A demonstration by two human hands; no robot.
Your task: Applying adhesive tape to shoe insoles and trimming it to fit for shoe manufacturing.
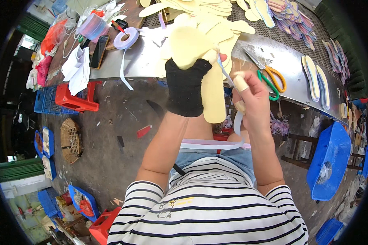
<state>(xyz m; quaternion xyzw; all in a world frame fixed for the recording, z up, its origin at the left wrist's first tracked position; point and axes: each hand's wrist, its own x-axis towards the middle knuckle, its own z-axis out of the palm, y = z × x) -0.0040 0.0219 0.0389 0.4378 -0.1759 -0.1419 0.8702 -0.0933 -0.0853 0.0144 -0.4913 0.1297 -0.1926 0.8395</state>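
Observation:
My left hand (186, 83), in a black fingerless glove, grips a pale yellow insole (214, 96) above my lap. A broad, rounded yellow piece (190, 43) shows above the glove; whether it is part of the same insole I cannot tell. My right hand (251, 92), with pale covers on some fingertips, pinches a narrow whitish strip (238, 122). From the insole's edge near my left thumb the strip runs to my right fingers, then curls down across my lap. Scissors (270, 79) with green and orange handles lie on the metal tabletop just beyond my right hand.
Loose yellow insoles (216, 20) pile up at the table's far middle. A tape roll (126, 38), a phone (99, 52) and white papers (77, 67) lie left. Finished insoles (313, 79) rest at the right. A red stool (77, 97) and blue tub (329, 161) stand below.

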